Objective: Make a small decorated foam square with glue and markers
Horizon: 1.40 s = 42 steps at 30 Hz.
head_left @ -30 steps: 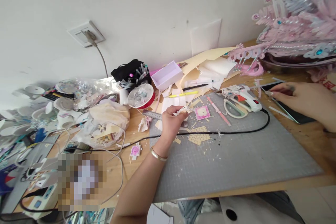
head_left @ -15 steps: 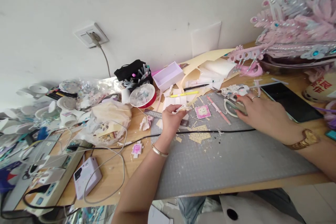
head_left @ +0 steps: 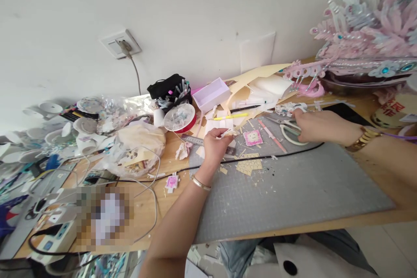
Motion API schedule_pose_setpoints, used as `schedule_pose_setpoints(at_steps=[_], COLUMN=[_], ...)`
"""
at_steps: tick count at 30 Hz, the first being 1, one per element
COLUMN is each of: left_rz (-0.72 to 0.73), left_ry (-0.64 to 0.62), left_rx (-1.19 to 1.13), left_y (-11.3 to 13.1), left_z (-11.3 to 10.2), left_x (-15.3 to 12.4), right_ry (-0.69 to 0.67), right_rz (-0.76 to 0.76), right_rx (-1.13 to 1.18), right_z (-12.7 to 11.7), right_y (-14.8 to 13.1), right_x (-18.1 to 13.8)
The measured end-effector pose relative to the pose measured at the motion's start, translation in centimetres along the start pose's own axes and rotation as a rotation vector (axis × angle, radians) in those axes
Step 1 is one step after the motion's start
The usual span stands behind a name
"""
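Note:
My left hand (head_left: 215, 147) is closed in a pinch on a small whitish piece (head_left: 230, 132) above the mat. Its exact kind is too small to make out. My right hand (head_left: 314, 125) rests against the white handles of the scissors (head_left: 291, 134), which lie on the mat. Its fingertips reach toward a crumpled white bundle (head_left: 291, 108), and most of its fingers are hidden. Between the hands lie a pink-edged square with a drawn face (head_left: 253, 137), a pink-and-white pen (head_left: 272, 135) and a yellowish honeycomb-patterned sheet (head_left: 249, 163). A metal ruler (head_left: 193, 140) shows beside my left hand.
A black cable (head_left: 276, 156) crosses the grey cutting mat (head_left: 286, 191). Behind stand a lilac box (head_left: 211, 95), a ribbon spool (head_left: 180, 117) and a black pen pouch (head_left: 167, 91). A plastic bag (head_left: 137, 145) sits left. Pink beaded headpieces (head_left: 361, 43) and a phone (head_left: 347, 114) are at right.
My right hand has shifted up and right, now covering much of the phone and showing more of the scissors. My left hand keeps its pinch almost unmoved. The view has shifted slightly.

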<state>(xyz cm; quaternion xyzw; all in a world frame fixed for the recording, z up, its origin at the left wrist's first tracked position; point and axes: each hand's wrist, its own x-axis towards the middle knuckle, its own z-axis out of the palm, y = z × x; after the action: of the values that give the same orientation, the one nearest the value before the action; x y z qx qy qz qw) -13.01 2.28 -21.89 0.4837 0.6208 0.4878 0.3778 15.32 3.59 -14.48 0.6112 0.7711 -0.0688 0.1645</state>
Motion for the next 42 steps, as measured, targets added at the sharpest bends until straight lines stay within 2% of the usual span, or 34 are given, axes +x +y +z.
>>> schedule_pose_setpoints(at_steps=[5,10,12,15,17,18,19,20,24,26,29,32,37,39,42], left_rz=[-0.011,-0.128,-0.199,-0.277,-0.301,-0.308,-0.315,-0.323,-0.346,-0.347,-0.35,-0.358,-0.365,-0.366,-0.373], left_ry=[0.002,-0.061,-0.117,-0.182,-0.198,-0.202,-0.208,-0.215,-0.239,-0.247,-0.257,-0.267,-0.276,-0.282,-0.298], left_rx=[-0.037,-0.136,-0.207,-0.318,-0.363,-0.376,-0.386,-0.392,-0.401,-0.405,-0.398,-0.387,-0.377,-0.384,-0.387], left_y=[0.2,1.0,1.6,2.5,3.0,3.2,3.3,3.4,3.5,3.6,3.6,3.7,3.9,4.0,4.0], left_z=[-0.1,-0.2,-0.3,-0.3,-0.3,-0.3,-0.3,-0.3,-0.2,-0.2,-0.2,-0.2,-0.3,-0.2,0.0], left_x=[0.0,-0.5,-0.9,-1.4,-1.6,-1.7,-1.8,-1.9,-2.0,-2.0,-2.1,-2.2,-2.3,-2.3,-2.4], right_ry=[-0.051,-0.131,-0.163,-0.125,-0.08,-0.094,-0.171,-0.277,-0.459,-0.523,-0.502,-0.427,-0.14,-0.119,-0.162], right_rz=[0.015,-0.014,-0.037,0.012,0.012,-0.029,-0.082,-0.175,-0.453,-0.499,-0.536,-0.432,-0.189,-0.179,-0.167], right_rx=[0.055,0.248,0.457,1.062,1.373,1.498,1.578,1.622,1.784,1.841,1.885,1.75,1.462,1.416,1.409], right_z=[-1.2,-1.2,-0.9,0.1,1.1,1.6,2.0,2.4,3.4,3.9,4.7,5.5,5.1,4.7,4.9], right_y=[0.4,1.3,2.2,3.5,3.8,3.8,3.5,3.0,0.2,-1.1,-2.0,-2.0,-2.3,-2.7,-3.0], right_x=[1.0,1.9,1.8,1.0,0.0,-0.5,-1.2,-1.8,-3.7,-4.1,-4.1,-3.9,-4.0,-4.2,-4.3])
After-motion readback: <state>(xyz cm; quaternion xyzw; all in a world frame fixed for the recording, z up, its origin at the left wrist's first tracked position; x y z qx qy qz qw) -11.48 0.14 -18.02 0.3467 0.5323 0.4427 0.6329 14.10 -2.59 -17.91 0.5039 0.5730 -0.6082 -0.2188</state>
